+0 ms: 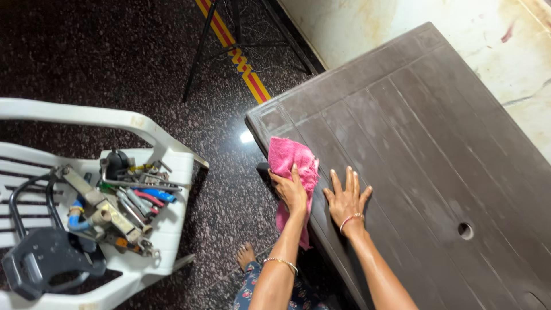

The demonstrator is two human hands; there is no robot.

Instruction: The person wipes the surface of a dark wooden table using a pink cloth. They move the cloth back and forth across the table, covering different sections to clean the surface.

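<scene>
1. So, my left hand point(291, 192) has its grip pressed down on the pink cloth point(290, 166), which lies at the near corner of the dusty brown plastic counter point(425, 149) and hangs over its edge.
2. My right hand point(346, 198) lies flat just beside it, fingers spread wide, holding nothing.
3. On my left, a white plastic chair point(143, 129) carries a pile of tools point(123, 198).
</scene>
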